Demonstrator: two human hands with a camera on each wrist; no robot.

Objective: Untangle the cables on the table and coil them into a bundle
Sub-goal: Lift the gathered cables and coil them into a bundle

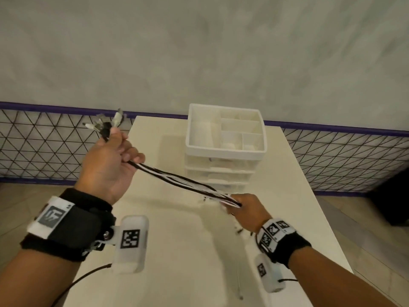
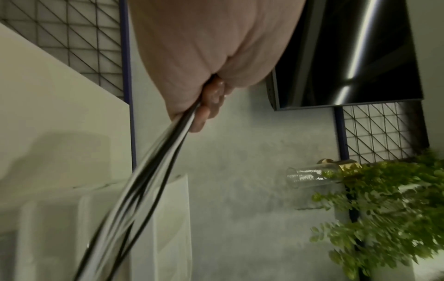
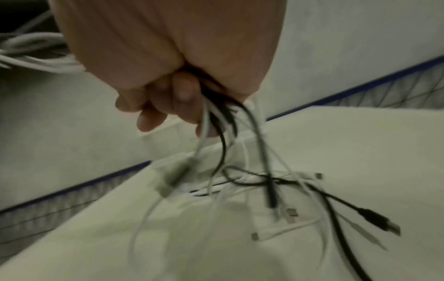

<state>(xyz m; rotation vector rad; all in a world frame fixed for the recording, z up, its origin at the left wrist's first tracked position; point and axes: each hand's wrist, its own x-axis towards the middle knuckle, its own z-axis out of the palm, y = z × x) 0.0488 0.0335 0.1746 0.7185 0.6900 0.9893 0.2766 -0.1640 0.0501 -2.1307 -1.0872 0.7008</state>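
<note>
While the cables point(image 1: 183, 181) are gathered into one black-and-white run stretched between both hands, no loop of a coil is formed yet, so I judge the untangling largely done along the held span and the coiling still to come. At left of centre in the head view the left hand point(image 1: 110, 160) is raised with its fingers curled round one end of the run, a cluster of plugs point(image 1: 106, 124) sticking up above the fist. Lower and right of centre the right hand point(image 1: 245, 209) clutches the other end just above the table point(image 1: 177, 251). In the right wrist view the loose tails point(image 3: 276, 190) below that fist lie crossed over one another on the tabletop, a black USB plug point(image 3: 382, 222) among them at lower right; these ends appear still unsorted. A white drawer organiser point(image 1: 225, 138) stands at the far middle of the table, close behind the stretched run, and could catch a swinging loop. The table's left edge passes beneath the left hand and its right edge lies well apart from the right hand. Open tabletop in the lower centre of the frame offers room for winding.
</note>
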